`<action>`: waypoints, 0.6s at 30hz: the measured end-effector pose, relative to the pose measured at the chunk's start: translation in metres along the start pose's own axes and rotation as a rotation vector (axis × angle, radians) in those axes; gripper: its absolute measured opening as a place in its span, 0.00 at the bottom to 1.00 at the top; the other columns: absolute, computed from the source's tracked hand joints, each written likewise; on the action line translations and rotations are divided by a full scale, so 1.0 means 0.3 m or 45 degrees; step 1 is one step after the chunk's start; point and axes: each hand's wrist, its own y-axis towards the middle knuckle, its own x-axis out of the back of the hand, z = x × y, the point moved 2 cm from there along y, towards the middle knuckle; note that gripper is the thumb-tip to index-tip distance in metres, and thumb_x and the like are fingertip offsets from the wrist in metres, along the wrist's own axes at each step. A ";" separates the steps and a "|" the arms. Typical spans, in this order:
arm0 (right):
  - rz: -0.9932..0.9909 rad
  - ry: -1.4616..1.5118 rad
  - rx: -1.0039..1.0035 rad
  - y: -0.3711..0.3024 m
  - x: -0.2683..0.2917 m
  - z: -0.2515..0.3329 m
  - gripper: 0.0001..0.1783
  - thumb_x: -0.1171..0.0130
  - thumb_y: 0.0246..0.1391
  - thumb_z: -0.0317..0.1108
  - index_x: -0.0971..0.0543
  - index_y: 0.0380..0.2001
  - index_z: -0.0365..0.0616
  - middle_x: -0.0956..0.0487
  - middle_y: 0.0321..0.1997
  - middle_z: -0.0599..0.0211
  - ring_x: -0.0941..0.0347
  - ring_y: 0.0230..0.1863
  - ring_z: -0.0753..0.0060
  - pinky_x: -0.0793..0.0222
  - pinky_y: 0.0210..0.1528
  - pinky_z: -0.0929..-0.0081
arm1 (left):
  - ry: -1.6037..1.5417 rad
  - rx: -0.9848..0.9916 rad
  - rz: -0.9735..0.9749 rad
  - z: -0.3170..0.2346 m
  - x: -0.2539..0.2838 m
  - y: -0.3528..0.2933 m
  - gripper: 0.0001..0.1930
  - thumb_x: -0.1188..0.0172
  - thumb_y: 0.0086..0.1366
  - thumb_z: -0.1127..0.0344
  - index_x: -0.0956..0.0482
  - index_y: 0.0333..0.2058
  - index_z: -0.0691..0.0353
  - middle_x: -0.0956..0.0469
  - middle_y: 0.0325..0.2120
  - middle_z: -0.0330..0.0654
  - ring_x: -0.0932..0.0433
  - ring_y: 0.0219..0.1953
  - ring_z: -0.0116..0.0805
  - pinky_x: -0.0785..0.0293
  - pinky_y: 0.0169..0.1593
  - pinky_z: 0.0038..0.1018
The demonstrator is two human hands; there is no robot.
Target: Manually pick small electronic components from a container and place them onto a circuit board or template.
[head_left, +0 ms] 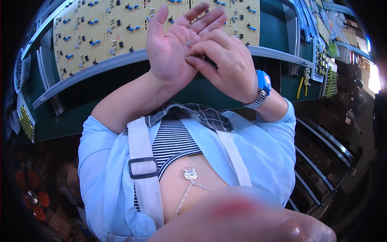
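My left hand is held palm up above the front rail of the bench, its fingers stretched out. A few tiny silvery, wire-like parts lie in its palm. Over that palm, my right hand has thumb and forefinger drawn together in a pinch. Whatever is between those fingertips is too small and too hidden to make out. Just beyond both hands lies a panel of tan circuit boards, fitted with rows of small blue, black and grey components. The left hand covers part of the panel.
A metal rail runs along the panel's near edge. To the right are yellow-handled pliers and a rack of black-and-yellow pieces. A round container of small parts stands far left. Blue strips lie at the back right.
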 end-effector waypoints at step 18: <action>-0.041 -0.643 -0.029 0.066 0.176 -0.338 0.05 0.41 0.54 0.32 0.25 0.32 0.44 0.26 0.33 0.62 0.28 0.35 0.56 0.35 0.39 0.62 | 0.096 0.065 0.015 0.002 -0.037 -0.020 0.38 0.59 0.70 0.39 0.44 0.63 0.70 0.45 0.66 0.64 0.45 0.70 0.54 0.46 0.71 0.42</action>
